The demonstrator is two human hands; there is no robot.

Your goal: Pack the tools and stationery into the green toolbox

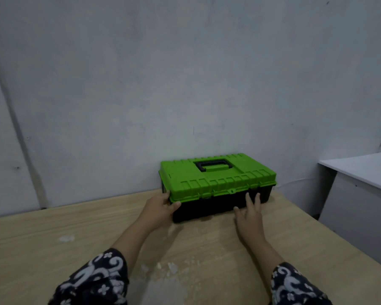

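Both hands reach up-frame over the tabletop (53, 230) — left hand (161, 206) grips the green toolbox (218, 183) at its left corner, right hand (250, 213) rests straight fingers on its black front; the closed box sits centre-frame against the wall (141, 84).

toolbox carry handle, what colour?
Black, lying flat in the green lid's recess: handle on the toolbox, head view.
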